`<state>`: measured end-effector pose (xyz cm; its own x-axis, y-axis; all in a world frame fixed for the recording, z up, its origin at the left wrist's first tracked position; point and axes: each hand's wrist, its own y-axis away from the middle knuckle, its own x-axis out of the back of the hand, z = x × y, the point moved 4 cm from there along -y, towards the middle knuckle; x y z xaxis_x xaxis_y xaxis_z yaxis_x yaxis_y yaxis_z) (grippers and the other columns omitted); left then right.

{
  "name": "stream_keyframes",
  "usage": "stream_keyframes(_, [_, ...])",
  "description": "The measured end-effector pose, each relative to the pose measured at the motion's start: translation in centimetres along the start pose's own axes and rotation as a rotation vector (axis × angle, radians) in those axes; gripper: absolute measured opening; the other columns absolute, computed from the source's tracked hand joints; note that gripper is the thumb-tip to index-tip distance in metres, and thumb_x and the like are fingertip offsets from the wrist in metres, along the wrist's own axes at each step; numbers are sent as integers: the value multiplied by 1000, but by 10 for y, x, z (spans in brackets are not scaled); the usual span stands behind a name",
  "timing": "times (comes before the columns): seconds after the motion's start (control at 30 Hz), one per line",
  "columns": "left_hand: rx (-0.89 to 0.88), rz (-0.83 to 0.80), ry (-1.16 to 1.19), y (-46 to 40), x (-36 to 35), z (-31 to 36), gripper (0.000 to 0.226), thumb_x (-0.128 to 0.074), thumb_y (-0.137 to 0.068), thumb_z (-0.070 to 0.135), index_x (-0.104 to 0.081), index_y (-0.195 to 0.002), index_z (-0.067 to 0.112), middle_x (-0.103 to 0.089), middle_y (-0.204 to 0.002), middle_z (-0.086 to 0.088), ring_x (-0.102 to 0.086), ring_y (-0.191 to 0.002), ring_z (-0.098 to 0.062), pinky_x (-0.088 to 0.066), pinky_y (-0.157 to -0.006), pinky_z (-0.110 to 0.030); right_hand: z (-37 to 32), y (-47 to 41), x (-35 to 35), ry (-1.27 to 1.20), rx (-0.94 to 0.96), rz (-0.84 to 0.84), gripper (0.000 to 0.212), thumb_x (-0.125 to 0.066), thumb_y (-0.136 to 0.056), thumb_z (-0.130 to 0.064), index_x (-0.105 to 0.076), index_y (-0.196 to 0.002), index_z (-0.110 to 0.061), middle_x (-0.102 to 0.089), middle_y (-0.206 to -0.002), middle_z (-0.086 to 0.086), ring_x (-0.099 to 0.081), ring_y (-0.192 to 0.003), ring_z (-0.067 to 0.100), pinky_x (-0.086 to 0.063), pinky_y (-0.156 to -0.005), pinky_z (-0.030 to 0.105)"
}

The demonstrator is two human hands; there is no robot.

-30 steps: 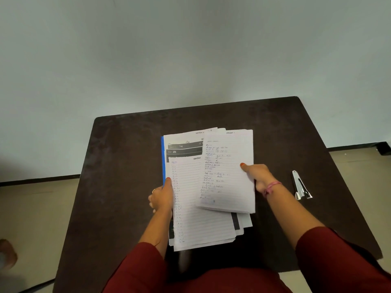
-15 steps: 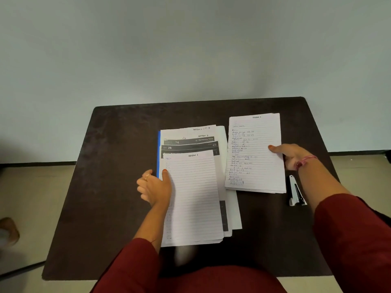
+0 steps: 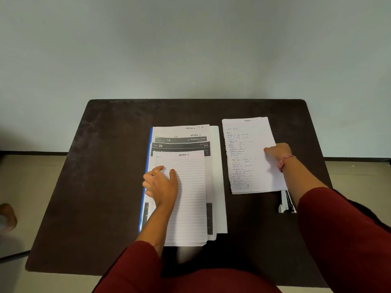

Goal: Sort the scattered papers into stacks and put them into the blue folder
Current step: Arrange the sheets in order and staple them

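A pile of papers [image 3: 190, 197] lies in the middle of the dark table [image 3: 105, 166], topped by a blank lined sheet headed "Section 1", with printed dark-banded sheets under it. The blue folder [image 3: 148, 166] shows only as a thin blue strip along the pile's left edge. My left hand [image 3: 161, 183] rests on the lined sheet near that edge, thumb spread, fingers loosely bent. To the right, a separate handwritten lined sheet stack [image 3: 249, 155] lies flat on the table. My right hand [image 3: 277, 151] grips its right edge, fingers curled.
A stapler [image 3: 285, 201] lies just below the handwritten stack, partly under my right forearm. A plain wall rises right behind the table's far edge. A foot [image 3: 7, 216] shows on the floor at far left.
My right hand carried the handwritten stack off the central pile and set it down to the right. My left hand slid further onto the top lined sheet.
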<state>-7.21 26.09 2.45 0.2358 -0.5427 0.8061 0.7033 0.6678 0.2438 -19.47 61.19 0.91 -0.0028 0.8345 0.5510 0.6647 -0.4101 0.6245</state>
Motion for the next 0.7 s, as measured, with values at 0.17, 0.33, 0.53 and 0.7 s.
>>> stream_keyframes(0.17, [10,7,14,2,-3,0,36,-60,-92,34,-56,-123,16,-41,-130,-13,-39,-117,-30,-38,-94,-42,8,-14,-4,79,-3,158,45,-58,-83,-13,-49,-124,2,-57,-123,18,-55,-112,34,-46,-93,38])
stream_keyframes(0.33, [7,-2,37,7,-2,-1,36,-61,-92,32,-57,-122,15,-41,-130,-13,-39,-118,-30,-37,-95,-43,-7,19,-5,196,-47,223,56,-57,-90,-17,-33,-138,0,-33,-142,20,-35,-129,35,-33,-107,46])
stream_keyframes(0.53, [-28,-17,72,3,13,-10,34,-63,-91,26,-56,-122,14,-39,-132,-12,-38,-118,-31,-34,-98,-44,-30,52,-31,143,178,238,58,-64,-88,-23,-39,-138,-9,-34,-142,16,-34,-129,33,-31,-103,49])
stream_keyframes(0.7, [-145,-105,125,-6,32,-21,50,-64,-89,20,-44,-134,10,-34,-137,-12,-36,-125,-30,-30,-103,-43,-50,101,-85,66,453,143,50,-65,-89,-22,-46,-135,-15,-43,-137,12,-41,-126,30,-35,-103,45])
